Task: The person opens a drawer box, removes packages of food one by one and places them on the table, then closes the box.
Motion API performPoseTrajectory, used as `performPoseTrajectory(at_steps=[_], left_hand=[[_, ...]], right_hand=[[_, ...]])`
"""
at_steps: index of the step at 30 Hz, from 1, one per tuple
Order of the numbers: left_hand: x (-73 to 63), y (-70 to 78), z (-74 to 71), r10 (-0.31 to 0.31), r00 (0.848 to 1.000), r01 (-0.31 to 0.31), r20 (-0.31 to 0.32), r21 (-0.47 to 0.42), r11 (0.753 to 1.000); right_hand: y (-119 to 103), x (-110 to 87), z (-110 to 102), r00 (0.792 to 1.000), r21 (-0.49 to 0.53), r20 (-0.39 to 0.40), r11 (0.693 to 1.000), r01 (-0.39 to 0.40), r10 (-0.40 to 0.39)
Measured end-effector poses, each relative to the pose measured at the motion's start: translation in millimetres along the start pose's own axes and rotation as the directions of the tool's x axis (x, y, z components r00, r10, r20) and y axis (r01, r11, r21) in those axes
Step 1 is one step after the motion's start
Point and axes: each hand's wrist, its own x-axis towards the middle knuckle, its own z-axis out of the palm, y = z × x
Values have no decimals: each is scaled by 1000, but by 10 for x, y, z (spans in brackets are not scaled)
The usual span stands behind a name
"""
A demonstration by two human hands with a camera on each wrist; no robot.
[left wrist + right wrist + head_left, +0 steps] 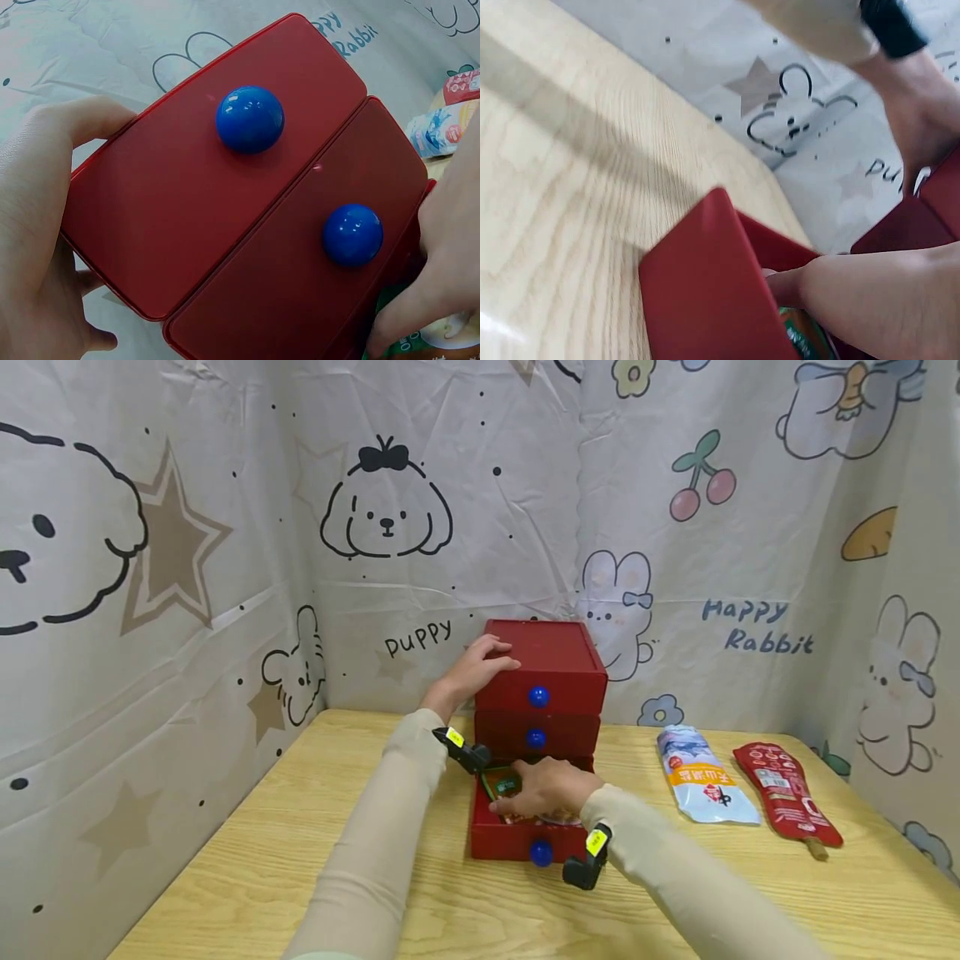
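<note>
A red drawer unit (542, 647) with blue knobs stands against the back curtain, its bottom drawer (504, 843) pulled out. My left hand (480, 664) rests on the unit's upper left edge; in the left wrist view some of its fingers extend past the side. Over the pulled-out drawer, my right hand (546, 787) reaches in and touches a green and brown food packet (504, 787) lying inside. Its thumb and fingers are spread over the packet, and some fingertips are hidden. The drawer wall (705, 285) conceals part of that hand in the right wrist view.
On the table (300, 827) to the right lie a blue, white and orange packet (707, 777) and a red spouted pouch (787, 793). The two upper drawers are closed. A printed curtain (450, 485) bounds the table at the back and sides.
</note>
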Motion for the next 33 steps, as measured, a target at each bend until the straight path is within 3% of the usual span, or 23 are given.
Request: performPoseTrajectory(at_steps=[5,12,17,33], left_hand=[[-6,-1,9,-1,1000,1,-1,-14,1000],[13,6,2,7,1000,-7,-1,-30,1000],[11,4,-17,8,1000,-8,-2,-14,1000],[-8,-9,-3,8,1000,-8,-8,-15,1000]], right_hand=[[59,121,95,1000,-8,7,1000,-5,5],[26,194,182,1000,-126,-12,992,-12,10],[-8,226,164,1000,-39,-21,999,1,-2],[119,220,69,999,57,-23,998,40,-39]])
